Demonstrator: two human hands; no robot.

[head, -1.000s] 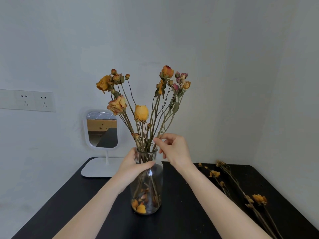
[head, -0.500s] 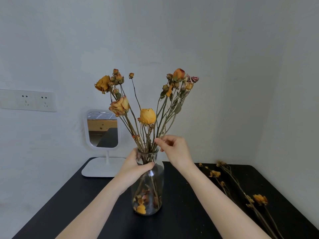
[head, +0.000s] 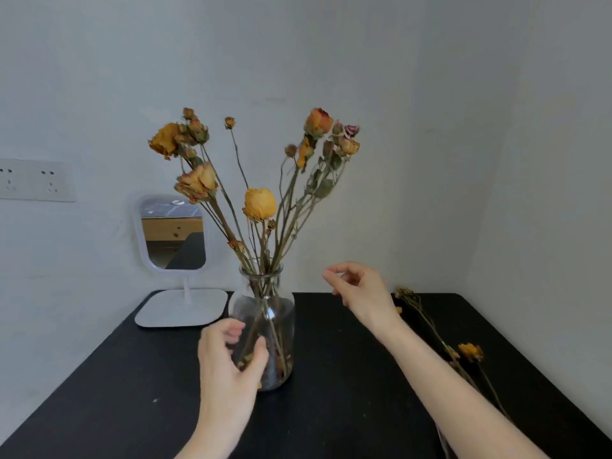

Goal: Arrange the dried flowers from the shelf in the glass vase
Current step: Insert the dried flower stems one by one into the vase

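Black tabletop bears the glass vase of dried roses; spare stems lie to its right. The left hand cups its body, contact unclear; the right hand hovers empty, fingers loose. Steady the glass, then feed stems in gently.

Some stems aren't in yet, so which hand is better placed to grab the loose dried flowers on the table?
Probably right. The right hand is empty, and the loose flowers lie on its side; the left hand is at the glass vase.

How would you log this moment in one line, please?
left hand: cupped at vase, grip unclear | right hand: empty | flowers: in vase | spare stems: on table
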